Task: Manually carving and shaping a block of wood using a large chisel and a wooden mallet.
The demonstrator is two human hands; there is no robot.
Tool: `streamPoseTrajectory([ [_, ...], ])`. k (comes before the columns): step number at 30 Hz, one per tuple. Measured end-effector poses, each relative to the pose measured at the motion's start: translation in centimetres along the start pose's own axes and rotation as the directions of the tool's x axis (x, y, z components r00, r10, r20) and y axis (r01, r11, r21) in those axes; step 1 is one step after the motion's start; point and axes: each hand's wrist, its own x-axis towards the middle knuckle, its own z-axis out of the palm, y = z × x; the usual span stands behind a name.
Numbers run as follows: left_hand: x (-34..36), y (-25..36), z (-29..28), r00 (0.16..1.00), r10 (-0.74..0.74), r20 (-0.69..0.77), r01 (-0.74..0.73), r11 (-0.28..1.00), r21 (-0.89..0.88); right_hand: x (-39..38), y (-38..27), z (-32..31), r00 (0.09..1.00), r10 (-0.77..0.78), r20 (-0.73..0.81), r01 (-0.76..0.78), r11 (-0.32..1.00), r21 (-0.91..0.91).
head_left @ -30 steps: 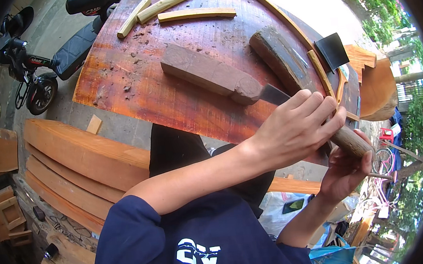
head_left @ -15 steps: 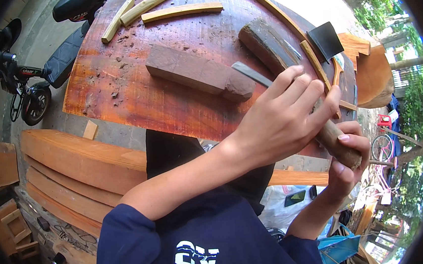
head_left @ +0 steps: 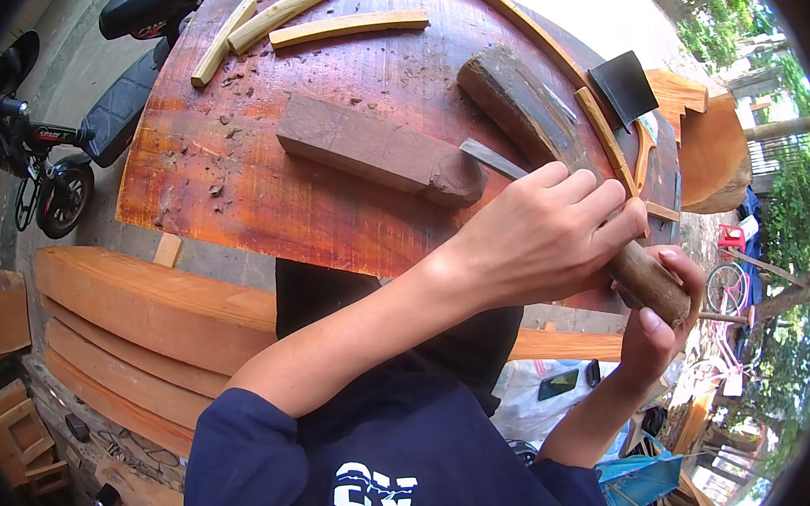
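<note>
A chisel slants across me, its thick round wooden handle toward my right side and its metal blade pointing away to the left. Wrapped over the front of the handle is my left hand, fingers closed. My right hand curls its thumb and fingers around the butt end. The blade tip lies at the rounded end of a reddish-brown wooden block on the table; whether it touches is unclear. Just beyond my left hand rests a thick dark billet of wood.
The varnished table carries scattered chips, pale sticks, a long thin strip and a black square plate. Stacked curved boards lie beyond its near edge. A motorbike stands left; a phone lies on white sacking.
The blade tip has moved down and slightly right, closer to the rounded end of the block. My left hand has shifted lower, and both hands keep their hold on the chisel.
</note>
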Motion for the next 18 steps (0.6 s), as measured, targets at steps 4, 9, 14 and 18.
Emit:
streamPoseTrajectory([
  [4, 0.4, -0.1, 0.0, 0.997, 0.046, -0.06, -0.045, 0.999, 0.01, -0.4, -0.2, 0.5, 0.985, 0.143, -0.095, -0.125, 0.977, 0.175],
  [9, 0.3, -0.3, -0.1, 0.997, 0.074, -0.023, -0.075, 0.997, -0.036, -1.0, 1.2, 1.3, 0.902, 0.275, -0.332, -0.161, 0.93, 0.332],
  [14, 0.3, -0.9, -0.4, 0.997, 0.02, 0.08, -0.012, 0.995, -0.097, -1.4, 1.8, 0.8, 0.938, 0.327, -0.12, -0.31, 0.941, 0.139],
  [18, 0.2, -1.0, -0.2, 0.992, 0.024, 0.124, -0.013, 0.996, -0.091, -1.7, 2.6, 0.4, 0.959, 0.27, -0.082, -0.242, 0.936, 0.255],
])
